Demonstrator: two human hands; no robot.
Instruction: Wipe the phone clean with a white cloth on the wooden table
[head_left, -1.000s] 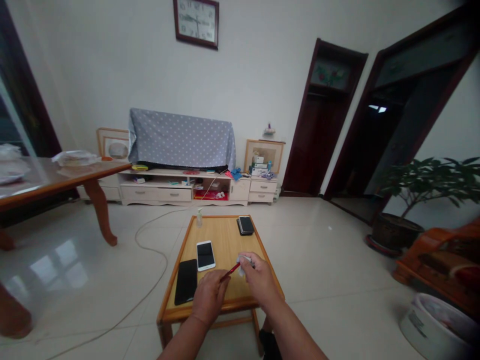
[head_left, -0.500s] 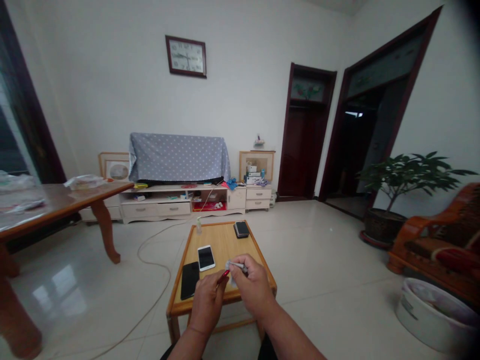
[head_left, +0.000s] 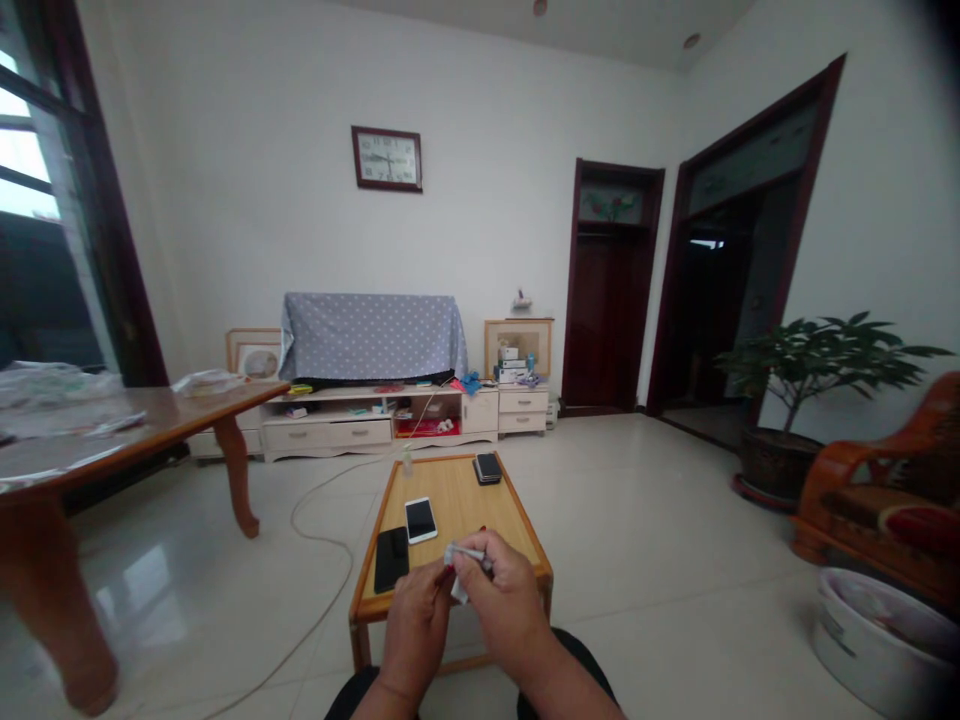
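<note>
My left hand (head_left: 415, 622) and my right hand (head_left: 501, 610) meet close together above the near edge of a low wooden table (head_left: 457, 505). The left hand grips a thin red stick (head_left: 450, 569), mostly hidden, with only its red end showing between my hands. A white tissue (head_left: 460, 565) is pinched in my right hand against that stick. Farther up the tabletop lie a white smartphone (head_left: 421, 520) and a black smartphone (head_left: 391, 560), nearest my left hand. Beyond them sit a dark phone stack (head_left: 487, 468) and a small clear bottle (head_left: 407, 463).
A long wooden table (head_left: 150, 425) with plastic bags stands to the left. A cable (head_left: 322, 515) runs across the tiled floor. To the right are a potted plant (head_left: 780, 465), an orange wooden chair (head_left: 877, 500) and a white basin (head_left: 877, 640). A cream cabinet (head_left: 375, 425) lines the far wall.
The view has tilted upward, so the table sits lower in the picture. My hands have come closer together, and less of the red stick shows now.
</note>
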